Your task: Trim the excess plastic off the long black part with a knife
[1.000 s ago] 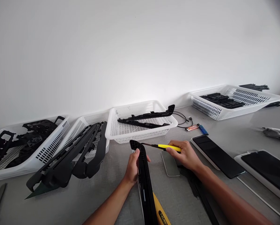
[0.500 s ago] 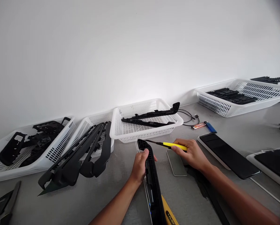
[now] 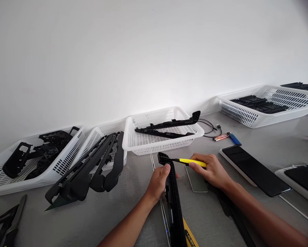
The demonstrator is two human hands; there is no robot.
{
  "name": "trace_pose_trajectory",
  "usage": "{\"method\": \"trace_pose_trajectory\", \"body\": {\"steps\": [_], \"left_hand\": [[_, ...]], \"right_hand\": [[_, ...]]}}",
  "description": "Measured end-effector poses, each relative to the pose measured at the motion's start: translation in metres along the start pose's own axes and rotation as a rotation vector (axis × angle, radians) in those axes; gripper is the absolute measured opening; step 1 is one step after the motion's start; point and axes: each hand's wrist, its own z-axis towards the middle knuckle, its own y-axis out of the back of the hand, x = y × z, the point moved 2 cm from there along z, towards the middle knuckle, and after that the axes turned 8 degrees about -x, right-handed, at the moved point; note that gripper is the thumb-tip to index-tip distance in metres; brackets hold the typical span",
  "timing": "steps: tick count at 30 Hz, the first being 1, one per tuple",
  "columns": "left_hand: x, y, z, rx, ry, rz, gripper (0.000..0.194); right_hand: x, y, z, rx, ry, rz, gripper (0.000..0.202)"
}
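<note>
My left hand point(image 3: 158, 181) is closed around a long black plastic trim piece point(image 3: 173, 202), thumb on top near its upper end. The piece slants toward me and runs off the bottom edge, its ribbed side facing up. In my right hand point(image 3: 212, 171) is a utility knife point(image 3: 192, 161) with a yellow grip, its thin dark end pointing left. That end meets the upper end of the trim piece in view; whether it cuts in, I cannot tell. Below the right hand lies a flat grey-green rectangular object point(image 3: 197, 181).
White baskets hold black parts: one at left point(image 3: 66, 161), one in the middle point(image 3: 164, 148), one at right point(image 3: 257, 121). Long trim pieces point(image 3: 78, 180) lean over another basket. Phone-like devices point(image 3: 257, 169), a cable point(image 3: 207, 127) and a lighter-like blue item point(image 3: 234, 138) lie at right. Tools point(image 3: 14, 219) lie at lower left.
The view has shifted slightly, with most things a little further right. The knife's end has moved from the trim piece's right edge further over its ribbed upper end. Both hands keep their hold.
</note>
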Motion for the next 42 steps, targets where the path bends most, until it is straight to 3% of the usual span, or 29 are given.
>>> {"method": "trace_pose_trajectory", "body": {"steps": [12, 24, 36, 42], "left_hand": [[-0.005, -0.001, -0.003, 0.001, 0.015, -0.039, 0.082], [-0.009, -0.002, -0.001, 0.012, -0.015, 0.009, 0.083], [-0.006, -0.002, 0.0, 0.013, -0.019, 0.051, 0.066], [-0.01, -0.003, -0.001, 0.033, -0.039, 0.069, 0.066]], "right_hand": [[-0.005, 0.001, -0.001, -0.067, -0.029, -0.037, 0.05], [0.003, 0.003, -0.002, 0.01, 0.023, -0.029, 0.052], [-0.003, 0.012, 0.003, -0.237, 0.188, -0.14, 0.036], [0.006, 0.011, -0.001, -0.277, 0.22, -0.193, 0.034]]}}
